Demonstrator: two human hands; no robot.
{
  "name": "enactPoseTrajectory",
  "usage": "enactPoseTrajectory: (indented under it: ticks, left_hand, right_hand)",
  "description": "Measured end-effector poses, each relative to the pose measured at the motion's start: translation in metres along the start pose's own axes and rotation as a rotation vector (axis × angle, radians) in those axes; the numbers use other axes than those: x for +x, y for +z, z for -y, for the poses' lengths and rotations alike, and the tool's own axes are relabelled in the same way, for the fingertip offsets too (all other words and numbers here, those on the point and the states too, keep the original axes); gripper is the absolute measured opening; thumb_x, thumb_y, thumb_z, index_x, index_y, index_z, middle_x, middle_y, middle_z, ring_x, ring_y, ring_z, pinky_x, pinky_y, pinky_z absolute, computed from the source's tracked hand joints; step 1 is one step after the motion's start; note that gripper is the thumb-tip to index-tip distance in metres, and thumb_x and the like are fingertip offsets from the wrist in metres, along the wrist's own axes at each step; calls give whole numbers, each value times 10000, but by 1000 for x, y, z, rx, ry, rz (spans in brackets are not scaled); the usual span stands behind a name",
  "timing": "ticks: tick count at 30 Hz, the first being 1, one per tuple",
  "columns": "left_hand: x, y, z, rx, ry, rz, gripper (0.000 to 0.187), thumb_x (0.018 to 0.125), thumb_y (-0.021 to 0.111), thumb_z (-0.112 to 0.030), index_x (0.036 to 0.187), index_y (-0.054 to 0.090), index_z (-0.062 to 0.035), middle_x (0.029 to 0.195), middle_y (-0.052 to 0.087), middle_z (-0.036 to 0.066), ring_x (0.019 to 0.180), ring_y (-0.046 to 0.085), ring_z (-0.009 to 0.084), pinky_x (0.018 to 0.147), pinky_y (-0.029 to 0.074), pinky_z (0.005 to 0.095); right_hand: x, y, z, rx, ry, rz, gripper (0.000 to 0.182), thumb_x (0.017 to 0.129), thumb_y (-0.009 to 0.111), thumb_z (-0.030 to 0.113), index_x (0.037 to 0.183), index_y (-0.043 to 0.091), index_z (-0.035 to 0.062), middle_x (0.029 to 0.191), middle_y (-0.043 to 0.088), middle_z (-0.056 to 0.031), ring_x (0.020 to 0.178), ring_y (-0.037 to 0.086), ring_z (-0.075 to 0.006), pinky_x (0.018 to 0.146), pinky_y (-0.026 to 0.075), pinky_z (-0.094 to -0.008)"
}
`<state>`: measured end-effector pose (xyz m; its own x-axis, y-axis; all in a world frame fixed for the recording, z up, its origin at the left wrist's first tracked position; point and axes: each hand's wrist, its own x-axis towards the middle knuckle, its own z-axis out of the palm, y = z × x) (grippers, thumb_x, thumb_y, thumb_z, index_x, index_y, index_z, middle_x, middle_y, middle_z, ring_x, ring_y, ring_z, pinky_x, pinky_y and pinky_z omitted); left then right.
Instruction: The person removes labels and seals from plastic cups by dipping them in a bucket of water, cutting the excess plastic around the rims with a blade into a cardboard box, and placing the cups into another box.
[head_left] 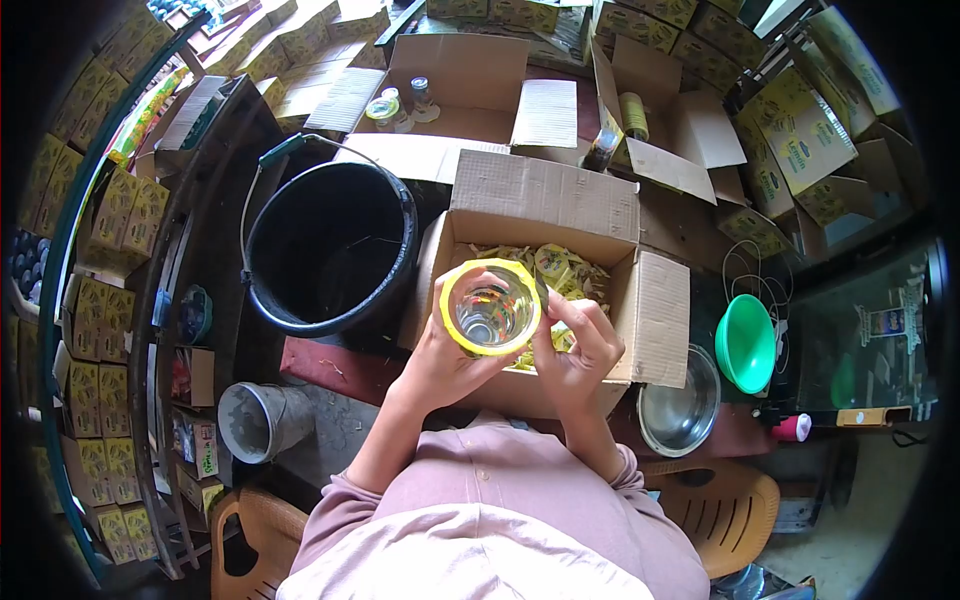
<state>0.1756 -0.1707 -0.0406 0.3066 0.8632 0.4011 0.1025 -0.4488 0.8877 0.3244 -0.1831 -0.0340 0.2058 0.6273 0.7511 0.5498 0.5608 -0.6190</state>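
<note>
A clear round jar (487, 308) with a yellow band (462, 340) round its rim is tilted toward me, so I look into its mouth. My left hand (437, 362) wraps round it from the left and below. My right hand (580, 348) is pinched at the right edge of the band, and its fingertips partly hide that spot. Both hands are above the front of an open cardboard box (545, 190). Inside the box lie many small yellow pieces (588, 275) and a round yellow lid-like item (551, 261).
A black bucket (262, 312) stands left of the box, with a grey bucket (262, 420) lower down. On the right are a metal bowl (652, 432) and a green bowl (742, 345). Behind, another open carton (470, 75) has jars (421, 95) on its flap. Stacked yellow cartons (100, 305) line the left.
</note>
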Motion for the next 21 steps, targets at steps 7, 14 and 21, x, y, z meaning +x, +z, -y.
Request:
enactPoseTrajectory:
  ticks: [7, 14, 21]
  left_hand:
    - [1, -7, 3, 62, -3, 32, 707, 664, 739, -89, 1234, 325, -22, 1113, 455, 125, 1036, 507, 234, 890, 420, 332]
    - [5, -9, -6, 136, 38, 87, 668, 668, 741, -122, 1205, 356, -27, 1121, 454, 127, 1041, 507, 251, 887, 421, 336]
    - [12, -7, -6, -17, 39, 150, 638, 637, 760, -109, 1161, 408, -20, 1101, 466, 114, 1001, 515, 246, 871, 426, 329]
  right_hand:
    - [4, -3, -1, 30, 29, 58, 315, 632, 680, -72, 918, 679, 59, 633, 564, -53, 533, 544, -128, 485, 432, -238]
    - [7, -5, -5, 17, 45, 90, 357, 598, 672, -90, 922, 679, 60, 636, 564, -60, 540, 545, -137, 487, 427, -244]
    - [12, -9, -11, 102, 64, 119, 331, 627, 666, -83, 931, 671, 48, 661, 579, -71, 566, 564, -145, 515, 442, -244]
